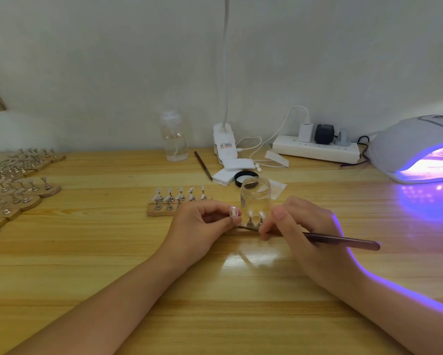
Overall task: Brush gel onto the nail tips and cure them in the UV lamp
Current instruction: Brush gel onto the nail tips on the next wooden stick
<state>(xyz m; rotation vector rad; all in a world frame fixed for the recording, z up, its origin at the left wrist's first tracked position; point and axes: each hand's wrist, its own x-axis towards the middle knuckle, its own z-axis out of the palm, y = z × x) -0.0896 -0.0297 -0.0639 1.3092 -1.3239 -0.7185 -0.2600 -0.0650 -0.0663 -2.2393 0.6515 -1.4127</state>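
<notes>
One nail tip [233, 212] pinched in left hand [202, 226]; right hand [302, 226] grips brush [343, 240], bristles seemingly pointing left toward tip

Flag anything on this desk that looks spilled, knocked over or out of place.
Nothing looks spilled or toppled. The open gel jar stands upright, its black lid lying behind it. The UV lamp glows at the far right. A spare brush lies loose beside the white pads, tidy enough.
</notes>
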